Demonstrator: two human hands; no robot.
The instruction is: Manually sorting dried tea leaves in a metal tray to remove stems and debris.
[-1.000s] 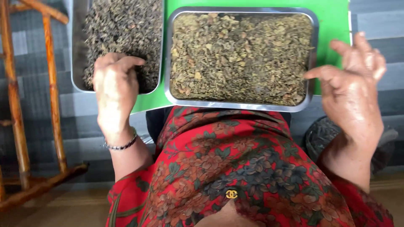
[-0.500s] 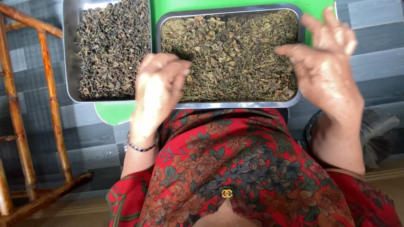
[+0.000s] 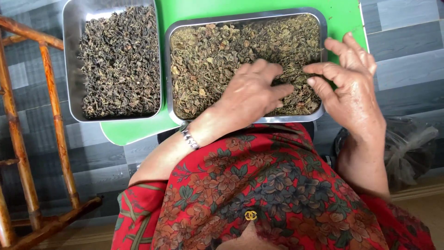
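Observation:
A metal tray filled with olive-brown dried leaves lies on a green tabletop right in front of me. My left hand lies palm down on those leaves near the tray's front right, fingers pointing right. My right hand hovers at the tray's right edge, fingers apart, with index and thumb tips touching the leaves beside my left fingertips. A second metal tray to the left holds darker dried leaves. Neither hand visibly holds anything.
A wooden frame of round poles stands at the left over a grey plank floor. A dark plastic bag sits on the floor at the right. My red flowered clothing fills the lower middle.
My left hand has moved from the dark-leaf tray rightwards onto the olive-brown leaves. My right hand came down and inwards to the tray's right edge. The view shifted a little.

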